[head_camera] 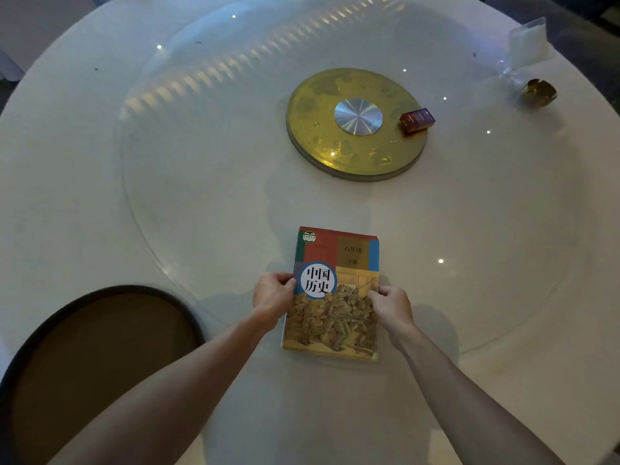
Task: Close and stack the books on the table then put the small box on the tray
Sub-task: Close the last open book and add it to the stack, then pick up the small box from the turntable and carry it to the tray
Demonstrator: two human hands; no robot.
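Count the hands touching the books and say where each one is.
2. The left hand grips the left edge of the closed book stack; the right hand grips its right edge. How many books lie under the top cover is hidden.

The scene is dim, with a cool bluish cast. The glossy tabletop (208,203) mirrors small white ceiling points and a curved band of warm streaks in the upper left of the frame. Soft shadows spread beside both forearms at the bottom. Wide-angle distortion bends the rim near the corners. Detail is slightly soft, grainier toward the edges.
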